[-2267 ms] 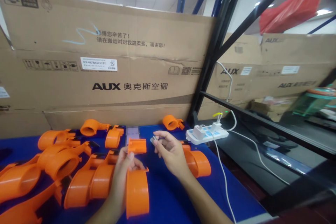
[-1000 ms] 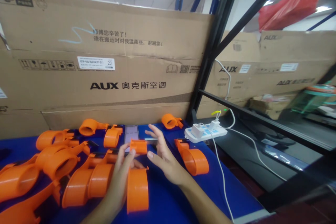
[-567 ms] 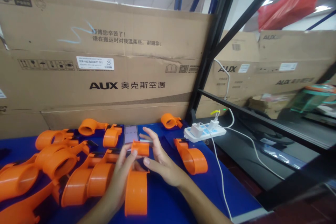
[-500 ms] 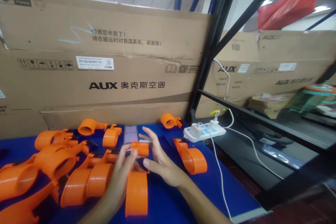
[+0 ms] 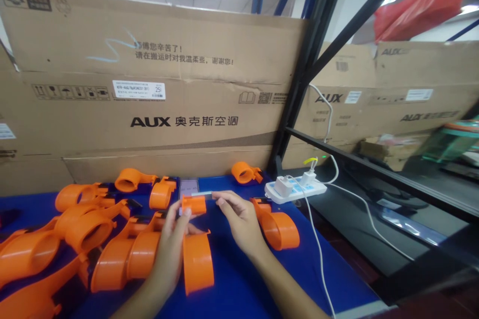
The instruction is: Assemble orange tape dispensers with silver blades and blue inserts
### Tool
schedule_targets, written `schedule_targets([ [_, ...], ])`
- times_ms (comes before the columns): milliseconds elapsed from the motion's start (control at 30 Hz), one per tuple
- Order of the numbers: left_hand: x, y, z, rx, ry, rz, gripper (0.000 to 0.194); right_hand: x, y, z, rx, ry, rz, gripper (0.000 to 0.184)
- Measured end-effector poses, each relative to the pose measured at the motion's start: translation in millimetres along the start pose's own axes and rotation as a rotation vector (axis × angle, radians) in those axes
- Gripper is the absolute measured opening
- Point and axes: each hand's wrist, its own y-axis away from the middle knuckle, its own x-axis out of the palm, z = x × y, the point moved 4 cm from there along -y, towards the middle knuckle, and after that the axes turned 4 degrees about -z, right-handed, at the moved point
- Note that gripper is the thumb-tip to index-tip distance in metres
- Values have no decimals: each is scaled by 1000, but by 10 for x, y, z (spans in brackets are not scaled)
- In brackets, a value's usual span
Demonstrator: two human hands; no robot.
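Observation:
My left hand (image 5: 172,239) is closed around an orange plastic piece; its short tube (image 5: 195,205) points right at the fingertips. A wide orange ring (image 5: 198,264) shows just below that hand, apparently part of the same piece, though the fingers hide the join. To the right, my right hand (image 5: 239,217) has thumb and fingers pinched together beside the tube's end. What the pinch holds, if anything, is too small to make out. A thin pale strip (image 5: 202,193) lies behind the tube and reaches the right fingertips. Beyond it is a phone with a lit screen (image 5: 188,185).
Several orange ring pieces (image 5: 112,261) with dark strap-like ends crowd the left of the blue table surface (image 5: 232,289). Two more orange pieces (image 5: 280,230) are at right. A white power strip (image 5: 295,189) with cables, a black rack post (image 5: 295,84) and large cardboard boxes (image 5: 187,89) stand around.
My right hand has gone from spread fingers to a pinch and lowered its fingertips. The left hand still holds the orange piece, its tube slightly further left. The view has shifted slightly.

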Motion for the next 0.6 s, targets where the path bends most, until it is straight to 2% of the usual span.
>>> schedule_targets([
  [167,2,19,-5,-18,-26,37,68,-4,-14,63,-50,-13,76,21],
  [300,26,39,-36,-28,-56,55,61,32,-18,86,-67,-18,202,21],
  [367,44,59,-51,-34,-43,55,60,26,-31,65,-66,8,214,22],
  [433,58,89,-63,-44,-10,38,60,-32,-59,10,-47,58,120,26],
  [533,75,137,-72,-70,49,11,54,-165,-83,-106,-18,237,-98,34],
  [600,84,156,-73,-97,85,4,50,-200,-72,-181,-21,463,-118,39],
])
